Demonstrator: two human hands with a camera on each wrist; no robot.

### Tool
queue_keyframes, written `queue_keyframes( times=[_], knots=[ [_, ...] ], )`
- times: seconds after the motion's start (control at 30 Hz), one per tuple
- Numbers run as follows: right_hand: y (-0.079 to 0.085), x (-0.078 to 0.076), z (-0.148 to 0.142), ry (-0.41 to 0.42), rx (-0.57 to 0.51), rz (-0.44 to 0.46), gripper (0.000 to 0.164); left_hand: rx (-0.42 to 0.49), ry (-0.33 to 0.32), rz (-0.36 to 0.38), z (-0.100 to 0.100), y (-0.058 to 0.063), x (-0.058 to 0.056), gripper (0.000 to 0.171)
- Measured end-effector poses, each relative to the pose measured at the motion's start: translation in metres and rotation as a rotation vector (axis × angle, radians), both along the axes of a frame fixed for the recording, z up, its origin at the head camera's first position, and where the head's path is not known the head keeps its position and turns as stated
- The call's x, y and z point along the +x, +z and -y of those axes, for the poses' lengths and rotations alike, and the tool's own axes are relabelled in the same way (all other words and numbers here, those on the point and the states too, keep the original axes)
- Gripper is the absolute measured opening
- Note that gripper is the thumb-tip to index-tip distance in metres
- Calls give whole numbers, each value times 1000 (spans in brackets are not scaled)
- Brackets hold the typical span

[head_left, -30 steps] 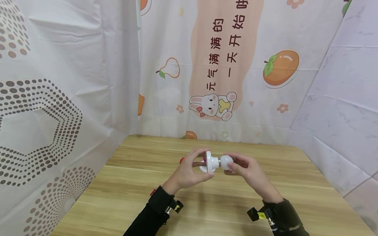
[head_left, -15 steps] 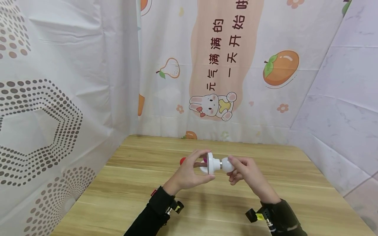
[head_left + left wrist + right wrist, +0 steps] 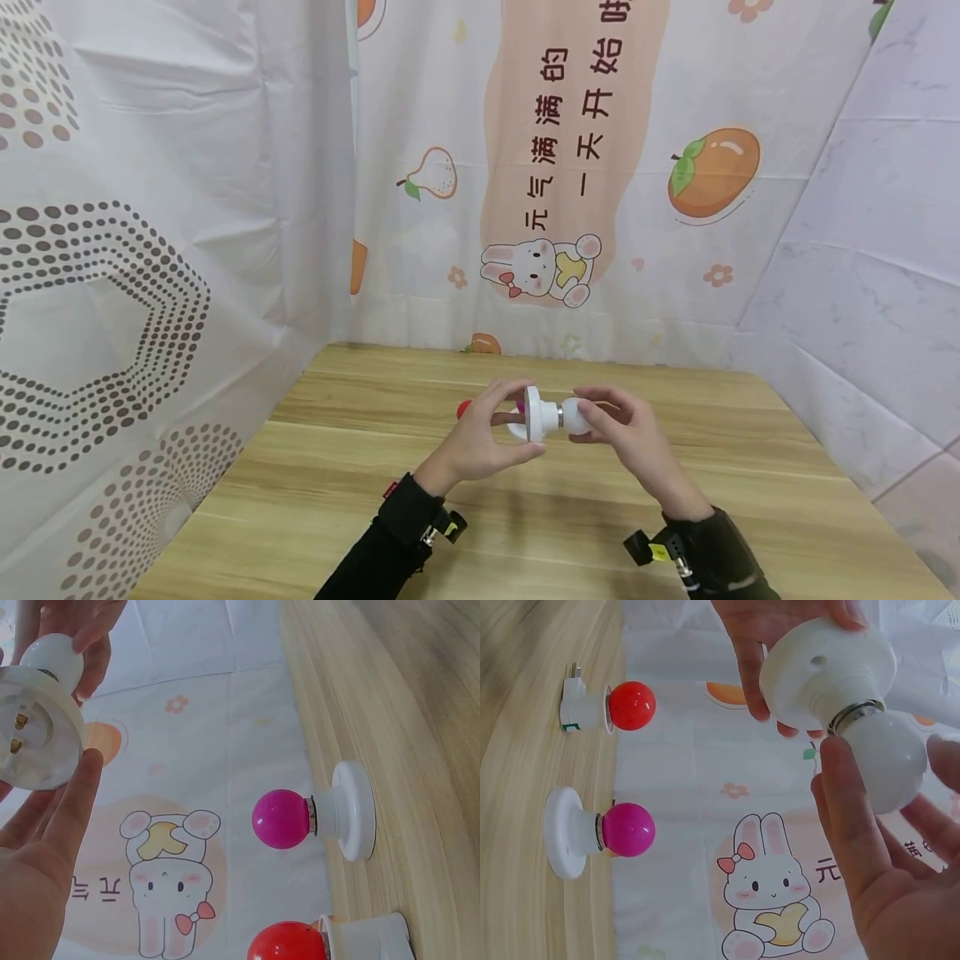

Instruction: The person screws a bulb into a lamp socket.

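Observation:
My left hand [image 3: 480, 433] grips a white round lamp holder [image 3: 536, 414] by the rim of its flat base, held up over the table. In the left wrist view the hollow underside of that lamp holder [image 3: 37, 735] shows two brass contacts. A white light bulb [image 3: 889, 761] sits in the socket, and a band of its metal screw base shows at the socket's mouth. My right hand [image 3: 630, 433] pinches the bulb's glass from the right, thumb on the near side and fingers behind. In the right wrist view the fingers [image 3: 851, 817] lie along the glass.
Behind my left hand, a magenta bulb [image 3: 628, 829] stands upright in a white round holder [image 3: 564, 832] on the wooden table [image 3: 375, 533]. Beside it a red bulb [image 3: 633, 706] stands in a white plug-in socket [image 3: 581, 705]. Printed curtains [image 3: 420, 250] enclose the table's back and sides.
My right hand turned over the bulb, fingers dropping below it half a second ago, and now holds it again with fingers behind. The left hand and lamp holder hardly moved.

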State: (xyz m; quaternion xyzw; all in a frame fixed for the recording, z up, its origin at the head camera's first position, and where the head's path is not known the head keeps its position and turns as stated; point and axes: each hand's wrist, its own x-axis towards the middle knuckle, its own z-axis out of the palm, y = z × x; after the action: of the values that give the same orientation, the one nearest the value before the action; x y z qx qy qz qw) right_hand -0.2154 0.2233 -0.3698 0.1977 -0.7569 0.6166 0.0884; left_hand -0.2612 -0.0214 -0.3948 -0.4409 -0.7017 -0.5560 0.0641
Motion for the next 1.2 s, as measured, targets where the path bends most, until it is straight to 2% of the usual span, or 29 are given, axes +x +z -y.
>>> queue_keyframes(
  times=[0.1, 0.33, 0.83, 1.0, 1.2],
  knots=[
    [2, 1, -5, 50, 44, -53, 32, 2, 4, 11, 0, 0, 0, 75],
    [3, 0, -12, 153, 157, -120, 48, 1, 9, 26, 0, 0, -2, 74],
    [2, -2, -13, 130, 173, -81, 47, 28, 8, 38, 0, 1, -1, 77],
    [1, -2, -13, 157, 141, -62, 44, 22, 28, 54, -2, 3, 1, 76],
    [0, -3, -11, 178, 70, 8, 39, 26, 26, 48, -1, 3, 3, 77]
  ],
)
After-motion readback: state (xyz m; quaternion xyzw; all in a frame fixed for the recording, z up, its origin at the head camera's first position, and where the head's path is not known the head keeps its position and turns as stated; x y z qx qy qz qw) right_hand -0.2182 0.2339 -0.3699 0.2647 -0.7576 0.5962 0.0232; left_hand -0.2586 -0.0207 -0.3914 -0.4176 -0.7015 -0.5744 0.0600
